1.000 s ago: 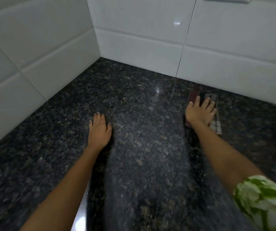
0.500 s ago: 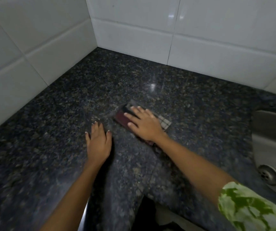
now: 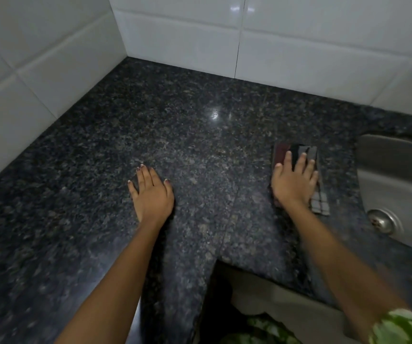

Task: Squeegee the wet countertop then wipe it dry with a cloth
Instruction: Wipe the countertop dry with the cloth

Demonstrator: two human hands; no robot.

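Note:
A dark speckled granite countertop (image 3: 190, 135) fills the corner between white tiled walls. A folded checked cloth (image 3: 310, 155), dark red, black and grey, lies flat on it near the sink. My right hand (image 3: 293, 181) presses down on the cloth with fingers spread; the cloth's far end and right corner stick out from under it. My left hand (image 3: 151, 192) rests flat on the bare counter at centre, fingers together, holding nothing. No squeegee is in view.
A steel sink (image 3: 398, 184) with a round drain (image 3: 382, 220) is set into the counter at the right. White tiled walls (image 3: 182, 40) close the left and back sides. The counter's front edge has a notch (image 3: 227, 266) near my body.
My right hand has slid the cloth from beside my left hand across the counter to the right, close to the sink. My left hand has stayed planted on the counter.

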